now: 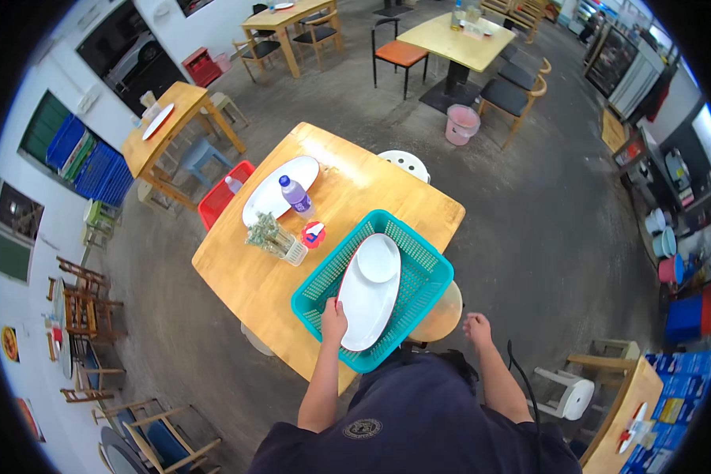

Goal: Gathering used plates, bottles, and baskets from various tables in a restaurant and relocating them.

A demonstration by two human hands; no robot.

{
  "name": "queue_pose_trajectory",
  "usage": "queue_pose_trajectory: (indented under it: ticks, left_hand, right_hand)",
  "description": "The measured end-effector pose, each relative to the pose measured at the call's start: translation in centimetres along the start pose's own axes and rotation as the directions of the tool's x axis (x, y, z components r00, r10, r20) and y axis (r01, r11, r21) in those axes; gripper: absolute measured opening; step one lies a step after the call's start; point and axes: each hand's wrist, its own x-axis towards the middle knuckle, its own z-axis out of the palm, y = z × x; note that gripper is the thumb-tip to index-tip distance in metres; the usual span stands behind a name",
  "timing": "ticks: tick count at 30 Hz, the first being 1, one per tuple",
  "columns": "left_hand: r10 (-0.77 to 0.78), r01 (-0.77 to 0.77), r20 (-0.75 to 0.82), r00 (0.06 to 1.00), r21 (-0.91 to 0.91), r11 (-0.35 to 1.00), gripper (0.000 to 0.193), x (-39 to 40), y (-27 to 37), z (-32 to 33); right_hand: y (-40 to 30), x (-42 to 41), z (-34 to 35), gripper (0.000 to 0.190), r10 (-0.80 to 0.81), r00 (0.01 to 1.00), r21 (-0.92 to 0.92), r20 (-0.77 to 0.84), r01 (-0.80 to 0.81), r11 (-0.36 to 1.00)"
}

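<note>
A teal plastic basket [428, 266] rests on the near corner of the wooden table [355, 172]. Inside it lies a white oval platter [364, 314] with a red rim, and a small round white dish [378, 258] sits on the platter's far end. My left hand [334, 323] grips the platter's left edge. To the right of the basket, beyond the table edge, my right hand [477, 329] hangs with its fingers curled and nothing visible in it. Farther back on the table are a second oval platter [269, 192], a plastic bottle [296, 197], a red item [313, 235] and a clear holder [295, 253] of wrapped utensils.
A round stool [441, 317] stands under the basket's right side, and a white stool [404, 163] at the table's far side. A red chair [213, 204] is at the left. Behind are a pink bucket [462, 124] and more tables and chairs.
</note>
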Motion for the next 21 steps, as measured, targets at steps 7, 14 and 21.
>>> queue_pose_trajectory:
  ticks: [7,14,21]
  left_hand:
    - [0.158,-0.163,0.094,0.983,0.049,0.985,0.022,-2.2,4.6,-7.5]
    - [0.112,0.049,0.384,0.917,-0.387,0.921,0.023,-4.8,7.7,-8.1]
    - [0.051,0.166,0.478,0.877,-0.401,0.901,0.025,-6.5,7.5,-5.3]
  right_hand:
    - [-10.4,-4.5,6.2,0.021,-0.251,0.956,0.061,0.149,0.245,0.968]
    - [-17.1,-7.7,10.2,0.039,-0.253,0.880,0.499,0.403,0.021,0.866]
    - [-15.1,-7.2,7.3,0.035,-0.158,0.964,0.292,0.215,0.091,0.952]
